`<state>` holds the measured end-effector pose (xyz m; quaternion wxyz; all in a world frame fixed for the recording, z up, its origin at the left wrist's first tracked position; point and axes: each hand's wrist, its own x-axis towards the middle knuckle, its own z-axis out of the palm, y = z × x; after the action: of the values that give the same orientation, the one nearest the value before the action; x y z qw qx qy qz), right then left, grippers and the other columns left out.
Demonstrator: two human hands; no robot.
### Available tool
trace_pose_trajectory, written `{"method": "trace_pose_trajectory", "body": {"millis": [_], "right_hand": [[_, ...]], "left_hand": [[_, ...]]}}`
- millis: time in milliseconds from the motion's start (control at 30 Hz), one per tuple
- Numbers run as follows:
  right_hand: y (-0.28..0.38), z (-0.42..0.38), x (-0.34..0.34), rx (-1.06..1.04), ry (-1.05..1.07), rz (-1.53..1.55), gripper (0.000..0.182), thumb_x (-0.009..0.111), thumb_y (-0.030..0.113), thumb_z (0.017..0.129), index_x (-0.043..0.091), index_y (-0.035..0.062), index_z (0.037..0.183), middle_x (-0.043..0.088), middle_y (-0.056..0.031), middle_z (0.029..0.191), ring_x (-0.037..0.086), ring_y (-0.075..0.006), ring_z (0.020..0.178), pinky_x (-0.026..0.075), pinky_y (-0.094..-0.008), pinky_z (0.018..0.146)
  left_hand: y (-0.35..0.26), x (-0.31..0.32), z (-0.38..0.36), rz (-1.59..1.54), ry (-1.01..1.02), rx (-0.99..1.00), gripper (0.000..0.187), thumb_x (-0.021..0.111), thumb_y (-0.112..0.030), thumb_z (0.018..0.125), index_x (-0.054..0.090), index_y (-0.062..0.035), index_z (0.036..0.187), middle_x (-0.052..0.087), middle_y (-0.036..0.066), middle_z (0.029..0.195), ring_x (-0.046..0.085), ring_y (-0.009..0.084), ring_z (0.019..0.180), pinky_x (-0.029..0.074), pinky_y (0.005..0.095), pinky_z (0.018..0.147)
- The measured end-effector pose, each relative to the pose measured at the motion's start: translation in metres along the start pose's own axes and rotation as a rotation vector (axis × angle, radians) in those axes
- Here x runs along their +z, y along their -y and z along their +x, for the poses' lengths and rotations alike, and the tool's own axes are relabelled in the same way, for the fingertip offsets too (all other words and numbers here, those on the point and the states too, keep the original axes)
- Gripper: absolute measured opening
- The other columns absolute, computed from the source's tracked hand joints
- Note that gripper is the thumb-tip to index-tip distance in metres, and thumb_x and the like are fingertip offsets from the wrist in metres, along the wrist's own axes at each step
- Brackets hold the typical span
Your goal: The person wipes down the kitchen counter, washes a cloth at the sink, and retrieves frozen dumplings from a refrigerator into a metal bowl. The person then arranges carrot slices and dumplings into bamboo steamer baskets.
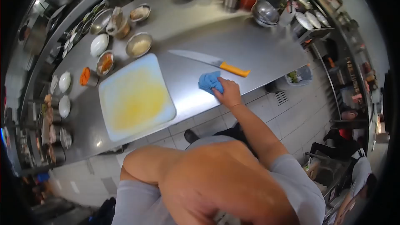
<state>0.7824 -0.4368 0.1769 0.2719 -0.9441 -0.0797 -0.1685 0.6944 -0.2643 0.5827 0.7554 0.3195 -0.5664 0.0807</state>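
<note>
My right hand (pixel 228 93) reaches over the front edge of the steel worktable. Its fingers are closed on a crumpled blue cloth (pixel 209 81), which rests on the metal top. Just beyond the cloth lies a large knife (pixel 216 63) with an orange handle, its blade pointing left. Left of the cloth is a white cutting board (pixel 137 98) with a broad yellow stain. My left arm is bent across my body, with my left hand (pixel 233 179) raised very close to the camera. It is blurred and cut off by the lower edge, so its fingers cannot be made out.
A metal bowl of pale crumbs (pixel 139 45), a bowl of orange food (pixel 105 62) and an orange-filled container (pixel 88 76) stand beyond the board. Stacked metal bowls (pixel 266 12) sit at the far right. Below the table's right end is a lined bin (pixel 301 77). Another person (pixel 360 173) is at lower right.
</note>
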Motion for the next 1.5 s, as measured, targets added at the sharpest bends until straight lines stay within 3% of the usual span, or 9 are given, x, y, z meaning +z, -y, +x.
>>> {"method": "trace_pose_trajectory", "body": {"millis": [333,600,867,933,967,1100,1233,1367,1500], "right_hand": [[-0.092,-0.030,-0.154,0.362,0.514,0.939,0.043,0.079,0.011,0.098,0.068,0.0001,0.137,0.074,-0.0062,0.117,0.066,-0.0116,0.110,0.055,-0.0306,0.097],[-0.248,0.007,-0.224,0.387,-0.272,0.707,0.054,0.078,0.020,0.098,0.061,-0.0024,0.143,0.071,-0.0172,0.126,0.068,-0.0226,0.115,0.054,-0.0362,0.101],[-0.341,0.063,-0.220,0.140,0.214,0.334,0.059,0.066,0.036,0.105,0.054,0.0031,0.153,0.062,-0.0236,0.139,0.058,-0.0392,0.130,0.043,-0.0455,0.115],[-0.339,0.067,-0.250,0.387,0.020,1.009,0.057,0.059,0.038,0.110,0.053,0.0062,0.157,0.061,-0.0171,0.147,0.054,-0.0322,0.139,0.039,-0.0422,0.120],[-0.336,0.070,-0.262,0.459,-0.084,1.352,0.056,0.049,0.042,0.115,0.052,0.0059,0.158,0.059,-0.0138,0.151,0.050,-0.0260,0.144,0.035,-0.0394,0.124],[-0.327,0.108,-0.303,0.574,-0.272,1.332,0.056,0.038,0.041,0.118,0.052,0.0028,0.156,0.058,-0.0180,0.150,0.052,-0.0247,0.143,0.036,-0.0387,0.124],[-0.397,0.126,-0.346,0.844,-0.058,1.734,0.052,0.043,0.040,0.117,0.056,0.0031,0.152,0.066,-0.0164,0.139,0.061,-0.0233,0.134,0.048,-0.0385,0.113],[-0.408,0.106,-0.268,0.682,0.310,1.490,0.027,0.046,0.028,0.117,0.066,0.0111,0.121,0.068,-0.0087,0.134,0.063,-0.0164,0.132,0.054,-0.0332,0.102],[-0.386,0.131,-0.354,0.308,-0.367,2.598,0.059,0.052,0.058,0.105,0.068,0.0092,0.135,0.067,-0.0121,0.137,0.064,-0.0277,0.130,0.051,-0.0462,0.110]], "left_hand": [[0.187,0.108,0.049,-0.038,-0.014,-0.050,0.027,0.069,-0.028,0.103,0.069,-0.0009,0.105,0.072,0.018,0.103,0.071,0.0295,0.085,0.059,0.0397,0.070],[0.329,0.178,0.054,-0.467,-0.174,-0.220,0.031,0.075,-0.027,0.100,0.070,0.0035,0.102,0.073,0.020,0.096,0.071,0.0336,0.078,0.059,0.0416,0.063],[0.384,0.027,0.011,-0.862,0.177,-0.023,0.019,0.058,0.000,0.098,0.075,0.0089,0.094,0.076,0.026,0.102,0.077,0.0384,0.097,0.064,0.0455,0.089],[0.430,0.053,0.068,0.311,-0.168,-1.246,0.008,0.072,-0.001,0.086,0.073,0.0024,0.093,0.075,0.019,0.096,0.073,0.0312,0.084,0.060,0.0429,0.077],[0.494,0.012,0.035,0.613,0.292,-0.713,0.026,0.080,0.001,0.076,0.075,-0.0009,0.102,0.074,0.016,0.102,0.070,0.0301,0.086,0.057,0.0403,0.077],[0.613,0.029,-0.034,1.000,0.168,-0.809,0.048,0.076,0.003,0.082,0.068,-0.0020,0.129,0.074,0.018,0.114,0.071,0.0332,0.094,0.057,0.0407,0.079],[0.633,0.060,0.057,0.501,0.206,-1.194,0.067,0.076,0.004,0.087,0.057,-0.0002,0.151,0.073,0.019,0.128,0.072,0.0225,0.117,0.063,0.0346,0.087],[0.706,0.087,0.122,-0.162,0.284,-0.611,0.069,0.081,-0.017,0.094,0.052,0.0008,0.153,0.073,0.021,0.124,0.072,0.0281,0.106,0.063,0.0366,0.082],[0.757,0.139,0.150,-1.013,-0.125,-0.656,0.068,0.077,-0.045,0.099,0.059,0.0033,0.144,0.072,0.024,0.119,0.069,0.0332,0.094,0.062,0.0404,0.082]]}}
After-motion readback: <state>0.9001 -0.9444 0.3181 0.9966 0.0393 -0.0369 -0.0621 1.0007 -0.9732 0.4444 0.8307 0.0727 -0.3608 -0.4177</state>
